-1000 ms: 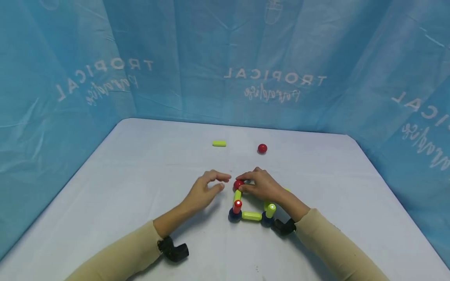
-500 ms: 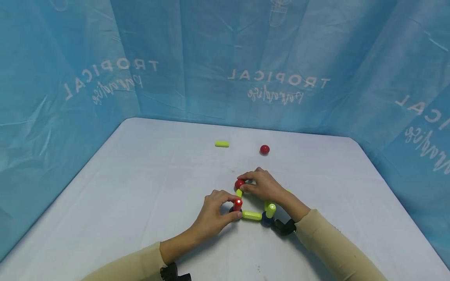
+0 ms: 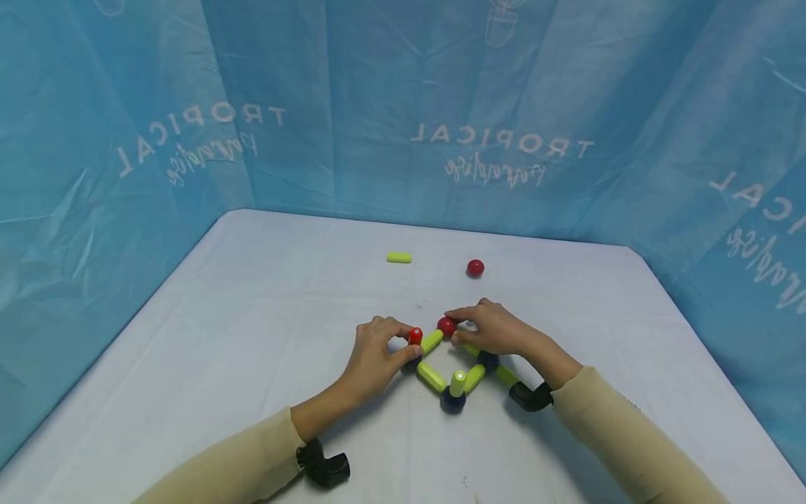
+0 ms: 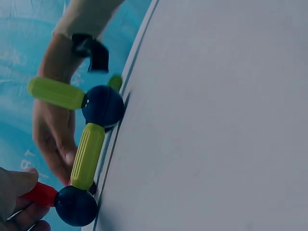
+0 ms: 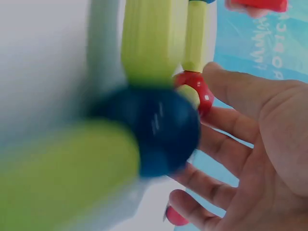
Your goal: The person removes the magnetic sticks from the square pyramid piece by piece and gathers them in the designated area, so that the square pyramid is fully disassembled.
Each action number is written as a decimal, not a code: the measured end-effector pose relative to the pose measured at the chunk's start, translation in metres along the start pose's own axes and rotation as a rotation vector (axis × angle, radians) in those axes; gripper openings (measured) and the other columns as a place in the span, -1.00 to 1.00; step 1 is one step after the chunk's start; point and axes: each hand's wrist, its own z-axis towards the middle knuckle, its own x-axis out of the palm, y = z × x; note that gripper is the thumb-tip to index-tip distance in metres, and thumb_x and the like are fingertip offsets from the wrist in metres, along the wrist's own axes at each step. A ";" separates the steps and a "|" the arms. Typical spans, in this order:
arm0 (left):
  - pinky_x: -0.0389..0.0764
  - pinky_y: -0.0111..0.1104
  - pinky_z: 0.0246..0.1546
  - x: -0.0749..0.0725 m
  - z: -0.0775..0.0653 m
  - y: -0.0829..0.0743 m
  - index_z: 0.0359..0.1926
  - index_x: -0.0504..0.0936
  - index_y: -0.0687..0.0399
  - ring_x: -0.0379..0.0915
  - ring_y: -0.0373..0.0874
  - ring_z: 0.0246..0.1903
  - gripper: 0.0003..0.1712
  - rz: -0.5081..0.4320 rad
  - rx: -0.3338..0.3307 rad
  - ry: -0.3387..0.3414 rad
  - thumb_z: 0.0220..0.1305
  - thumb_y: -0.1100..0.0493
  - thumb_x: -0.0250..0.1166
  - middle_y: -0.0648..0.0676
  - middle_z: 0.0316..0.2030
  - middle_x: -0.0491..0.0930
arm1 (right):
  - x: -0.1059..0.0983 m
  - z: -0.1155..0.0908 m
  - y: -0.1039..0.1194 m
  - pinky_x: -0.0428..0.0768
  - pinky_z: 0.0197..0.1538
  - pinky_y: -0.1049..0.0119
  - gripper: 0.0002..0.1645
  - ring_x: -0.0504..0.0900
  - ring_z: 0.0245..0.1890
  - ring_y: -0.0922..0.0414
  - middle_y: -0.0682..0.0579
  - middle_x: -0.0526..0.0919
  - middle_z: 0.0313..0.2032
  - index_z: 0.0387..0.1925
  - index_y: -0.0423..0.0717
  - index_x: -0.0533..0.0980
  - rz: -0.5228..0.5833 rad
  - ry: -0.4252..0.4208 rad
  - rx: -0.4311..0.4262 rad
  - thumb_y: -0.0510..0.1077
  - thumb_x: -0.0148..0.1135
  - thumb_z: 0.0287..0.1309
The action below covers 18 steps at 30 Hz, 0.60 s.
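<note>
Yellow-green rods and balls form a four-sided frame on the table. My left hand (image 3: pixel 373 357) pinches a short red rod (image 3: pixel 415 336) that stands up from the left dark blue ball (image 4: pixel 76 206). At the far corner, my right hand (image 3: pixel 497 329) holds a red ball (image 3: pixel 446 326) between thumb and fingers. A yellow-green rod (image 3: pixel 457 382) rises from the near dark blue ball (image 3: pixel 453 400). On the right side, another dark blue ball (image 3: pixel 488 360) joins the frame, and a further rod (image 3: pixel 506 375) extends from it toward my right wrist.
Farther back on the white table (image 3: pixel 283 280) lie a loose yellow-green rod (image 3: pixel 399 257) and a loose red ball (image 3: pixel 475 268). A blue printed curtain (image 3: pixel 378 182) hangs behind the table and along its sides. Black wrist mounts (image 3: pixel 324 470) sit on both forearms.
My left hand came in from beside the frame and took hold of the red rod. The frame has since turned clockwise, with the red ball and my right hand shifting right.
</note>
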 end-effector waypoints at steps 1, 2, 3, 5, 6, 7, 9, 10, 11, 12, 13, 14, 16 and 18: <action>0.22 -0.12 0.09 0.000 0.003 0.002 -0.27 0.68 0.01 0.46 -0.15 -0.21 -0.77 -0.001 -0.011 -0.004 -0.01 0.12 0.46 -0.08 -0.32 0.68 | -0.001 -0.002 -0.002 0.40 -0.23 0.33 -0.37 0.41 -0.14 0.11 0.05 0.63 0.01 0.24 0.05 0.42 -0.001 0.006 -0.003 0.10 0.25 0.14; 0.23 -0.11 0.08 0.000 0.007 0.005 -0.27 0.68 0.02 0.47 -0.13 -0.21 -0.77 0.000 -0.014 -0.012 -0.01 0.13 0.46 -0.07 -0.32 0.68 | -0.001 -0.004 -0.003 0.39 -0.23 0.32 -0.37 0.42 -0.14 0.11 0.04 0.63 0.03 0.24 0.03 0.42 -0.002 0.011 -0.004 0.11 0.25 0.14; 0.22 -0.11 0.07 0.000 0.010 0.006 -0.27 0.69 0.03 0.47 -0.10 -0.22 -0.77 -0.002 -0.018 -0.019 -0.01 0.13 0.46 -0.06 -0.32 0.69 | -0.001 -0.006 -0.005 0.41 -0.20 0.31 -0.36 0.42 -0.13 0.10 0.04 0.62 0.05 0.24 0.01 0.42 0.001 0.015 0.001 0.10 0.24 0.14; 0.22 -0.09 0.07 0.001 0.016 0.009 -0.26 0.69 0.05 0.48 -0.05 -0.22 -0.77 -0.009 -0.025 -0.029 0.00 0.14 0.45 -0.03 -0.32 0.70 | 0.000 -0.010 -0.007 0.43 -0.16 0.28 -0.36 0.44 -0.11 0.09 0.02 0.62 0.06 0.23 -0.03 0.42 0.005 0.012 0.010 0.09 0.25 0.14; 0.22 -0.08 0.07 0.001 0.019 0.010 -0.26 0.69 0.07 0.48 -0.03 -0.22 -0.76 -0.013 -0.031 -0.029 0.00 0.15 0.45 -0.02 -0.32 0.70 | 0.001 -0.012 -0.008 0.44 -0.14 0.27 -0.37 0.45 -0.10 0.09 0.02 0.63 0.05 0.22 -0.03 0.43 0.007 0.007 0.016 0.09 0.25 0.13; 0.21 -0.07 0.08 0.002 0.022 0.011 -0.24 0.69 0.08 0.48 0.00 -0.21 -0.76 -0.017 -0.035 -0.025 0.01 0.15 0.44 0.00 -0.31 0.70 | 0.002 -0.015 -0.008 0.44 -0.13 0.26 -0.38 0.45 -0.09 0.10 0.03 0.63 0.04 0.21 -0.03 0.44 0.011 0.000 0.028 0.09 0.26 0.13; 0.19 -0.06 0.11 0.004 0.028 0.012 -0.21 0.68 0.09 0.47 0.02 -0.19 -0.74 -0.028 -0.053 -0.009 0.03 0.14 0.43 0.01 -0.28 0.70 | 0.005 -0.019 -0.009 0.45 -0.11 0.24 -0.40 0.45 -0.08 0.11 0.04 0.65 0.01 0.18 -0.03 0.46 0.023 -0.021 0.054 0.08 0.26 0.12; 0.18 -0.06 0.13 0.005 0.031 0.013 -0.20 0.68 0.09 0.47 0.02 -0.18 -0.73 -0.034 -0.064 0.000 0.05 0.13 0.42 0.01 -0.27 0.70 | 0.007 -0.022 -0.009 0.44 -0.12 0.24 -0.41 0.45 -0.09 0.11 0.04 0.66 -0.01 0.17 -0.03 0.47 0.027 -0.037 0.066 0.08 0.27 0.11; 0.18 -0.06 0.14 0.007 0.034 0.014 -0.18 0.68 0.09 0.46 0.02 -0.17 -0.72 -0.038 -0.074 0.009 0.06 0.12 0.42 0.01 -0.26 0.70 | 0.009 -0.024 -0.008 0.43 -0.13 0.25 -0.41 0.45 -0.09 0.12 0.05 0.67 -0.03 0.15 -0.03 0.48 0.030 -0.055 0.079 0.08 0.28 0.10; 0.18 -0.06 0.15 0.008 0.037 0.015 -0.17 0.67 0.09 0.46 0.02 -0.17 -0.72 -0.044 -0.082 0.016 0.07 0.12 0.41 0.01 -0.25 0.70 | 0.010 -0.026 -0.008 0.43 -0.15 0.26 -0.41 0.45 -0.10 0.12 0.05 0.67 -0.05 0.14 -0.04 0.49 0.030 -0.074 0.089 0.08 0.29 0.09; 0.18 -0.07 0.15 0.009 0.039 0.016 -0.16 0.67 0.09 0.46 0.02 -0.16 -0.71 -0.050 -0.089 0.021 0.07 0.11 0.40 0.01 -0.24 0.70 | 0.012 -0.028 -0.007 0.43 -0.16 0.26 -0.41 0.46 -0.11 0.12 0.05 0.68 -0.06 0.13 -0.05 0.49 0.027 -0.094 0.099 0.08 0.30 0.08; 0.18 -0.07 0.15 0.010 0.042 0.016 -0.15 0.66 0.09 0.46 0.02 -0.15 -0.71 -0.058 -0.097 0.027 0.08 0.11 0.40 0.02 -0.23 0.70 | 0.014 -0.029 -0.007 0.43 -0.16 0.25 -0.41 0.46 -0.11 0.11 0.05 0.68 -0.08 0.13 -0.05 0.49 0.023 -0.114 0.110 0.08 0.31 0.07; 0.19 -0.07 0.16 0.012 0.046 0.017 -0.14 0.66 0.09 0.46 0.00 -0.13 -0.70 -0.066 -0.110 0.033 0.10 0.10 0.39 0.02 -0.21 0.70 | 0.017 -0.031 -0.005 0.44 -0.16 0.23 -0.41 0.47 -0.11 0.10 0.05 0.69 -0.09 0.11 -0.06 0.51 0.008 -0.159 0.125 0.09 0.33 0.05; 0.18 -0.06 0.17 0.013 0.049 0.018 -0.13 0.65 0.10 0.45 -0.01 -0.11 -0.70 -0.073 -0.115 0.038 0.10 0.10 0.38 0.04 -0.19 0.69 | 0.019 -0.030 -0.003 0.46 -0.13 0.19 -0.40 0.47 -0.09 0.07 0.04 0.68 -0.08 0.09 -0.07 0.52 -0.009 -0.208 0.127 0.09 0.34 0.03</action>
